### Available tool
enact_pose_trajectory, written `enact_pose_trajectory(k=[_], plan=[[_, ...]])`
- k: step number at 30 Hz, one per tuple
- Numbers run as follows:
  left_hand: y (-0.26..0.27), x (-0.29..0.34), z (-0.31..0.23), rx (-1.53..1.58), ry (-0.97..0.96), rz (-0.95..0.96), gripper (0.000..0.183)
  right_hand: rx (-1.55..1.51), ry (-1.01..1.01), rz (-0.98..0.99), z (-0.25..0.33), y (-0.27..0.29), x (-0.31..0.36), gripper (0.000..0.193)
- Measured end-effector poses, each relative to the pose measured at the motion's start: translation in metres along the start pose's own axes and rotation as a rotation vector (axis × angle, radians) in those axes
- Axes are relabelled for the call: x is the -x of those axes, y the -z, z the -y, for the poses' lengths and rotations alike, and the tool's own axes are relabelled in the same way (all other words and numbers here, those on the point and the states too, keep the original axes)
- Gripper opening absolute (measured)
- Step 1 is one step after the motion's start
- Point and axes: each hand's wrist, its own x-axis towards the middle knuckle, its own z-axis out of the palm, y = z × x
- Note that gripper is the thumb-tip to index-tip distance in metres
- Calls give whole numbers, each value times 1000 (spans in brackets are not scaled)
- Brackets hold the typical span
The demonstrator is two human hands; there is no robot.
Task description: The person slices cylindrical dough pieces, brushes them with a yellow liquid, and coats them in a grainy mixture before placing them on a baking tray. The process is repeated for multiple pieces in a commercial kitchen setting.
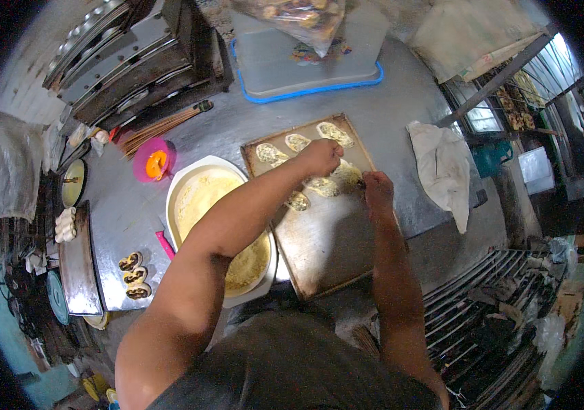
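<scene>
On the flat metal baking tray (326, 246) lie several oval dough slices coated in pale crumbs, such as one dough slice (335, 134) in the far right corner. My left hand (319, 158) is closed above the tray's middle, its fingertips at the upper side of a larger crumb-coated dough slice (347, 176). At that slice's right end, my right hand (378, 190) is also closed, near the tray's right edge. The fingertips are partly hidden. Under my left forearm stands a wide white basin (171, 205) of yellowish crumbs, partly covered by the arm.
Left of the basin are a pink bowl (143, 164) with orange contents, a pink handle (165, 244) and dark-filled dough slices (135, 277). A blue-rimmed plastic box (306, 61) stands at the back. A white cloth (439, 167) lies right; a metal rack (470, 301) is lower right.
</scene>
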Motion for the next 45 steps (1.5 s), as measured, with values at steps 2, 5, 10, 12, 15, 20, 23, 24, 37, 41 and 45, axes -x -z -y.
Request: enact_pose_trajectory(k=[2, 5, 10, 12, 15, 20, 23, 24, 37, 41, 45], plan=[[-12, -33, -9, -183, -4, 75, 27, 282, 3, -103, -35, 13, -32, 24], [-20, -41, 2, -421, 91, 54, 22, 697, 14, -148, -24, -3, -29, 24], [23, -17, -52, -478, 122, 75, 28, 804, 304, -12, -15, 20, -12, 28], [29, -7, -39, -613, -116, 136, 30, 641, 688, 21, -10, 20, 1, 31], [7, -2, -20, -651, -344, 16, 27, 681, 733, -3, -36, 13, -14, 32], [-2, -20, -17, -797, -220, 184, 31, 748, 274, 15, -26, 11, -23, 29], [-1, -20, -3, -821, -237, 158, 36, 800, 318, 73, -9, 12, -13, 31], [-1, -17, -4, -792, -252, 130, 37, 792, 345, 116, -5, 13, -12, 33], [34, 45, 0, -757, -153, 212, 37, 589, 571, 208, -56, -32, 19, 42], [28, 49, 35, -765, -140, 117, 23, 615, 295, 358, -34, -39, 13, 33], [11, 75, 52, -596, -185, -171, 28, 611, 459, 311, -33, -25, 20, 53]])
